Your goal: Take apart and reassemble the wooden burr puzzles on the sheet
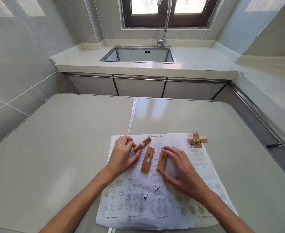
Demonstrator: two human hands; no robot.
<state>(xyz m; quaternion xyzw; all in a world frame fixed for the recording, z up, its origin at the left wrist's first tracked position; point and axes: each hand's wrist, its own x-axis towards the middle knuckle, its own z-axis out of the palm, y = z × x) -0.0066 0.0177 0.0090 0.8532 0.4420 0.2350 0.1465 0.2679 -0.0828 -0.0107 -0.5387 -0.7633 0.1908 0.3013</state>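
On a printed instruction sheet lie several small wooden puzzle pieces. My left hand pinches the near end of a notched wooden puzzle piece, thumb and fingers closed around it. My right hand spans a flat slotted wooden puzzle piece, fingertips at its top end and thumb at its bottom corner. Between the hands rests another flat wooden piece with a side cut-out, touched by neither. An assembled cross-shaped wooden puzzle sits at the sheet's upper right corner.
Two small white scraps lie on the sheet. The sheet covers a seam in the pale folding table. Beyond the table's far edge are a counter, a sink and a faucet below a window.
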